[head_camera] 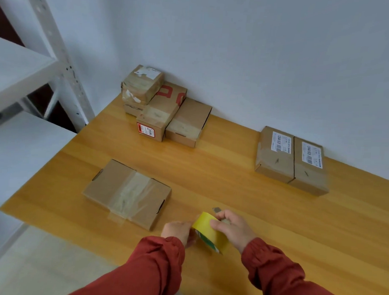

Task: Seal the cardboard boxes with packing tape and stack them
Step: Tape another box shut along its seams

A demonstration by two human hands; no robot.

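Observation:
A yellow roll of packing tape (210, 233) is held just above the wooden table (274, 227) near its front edge. My left hand (179, 231) pinches the roll's left side. My right hand (233, 229) grips its top right, with a small grey blade tip (216, 209) sticking out past the fingers. A flat cardboard box (127, 192) lies to the left of my hands, with a wide band of clear tape across its lid and a loose tape end hanging over its front edge.
Several taped boxes (162, 108) are grouped and partly stacked against the wall at the back left. Two labelled boxes (292, 159) sit side by side at the back right. A white metal shelving rack (37, 64) stands beside the table's left end.

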